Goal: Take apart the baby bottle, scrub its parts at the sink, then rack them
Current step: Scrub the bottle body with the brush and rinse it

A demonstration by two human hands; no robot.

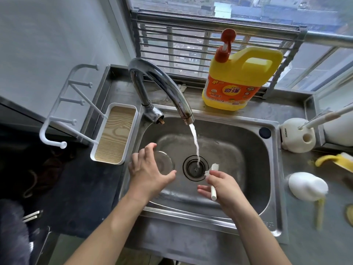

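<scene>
Hands low over sink. Right hand grips small white brush, bristles up near drain, ready to scrub. Left hand curls round clear bottle part, held beside water stream, not under it; can't tell which end faces me. Tap running, likely for rinsing. Rack just left of basin, handy for drying. Detergent jug on back ledge.
</scene>
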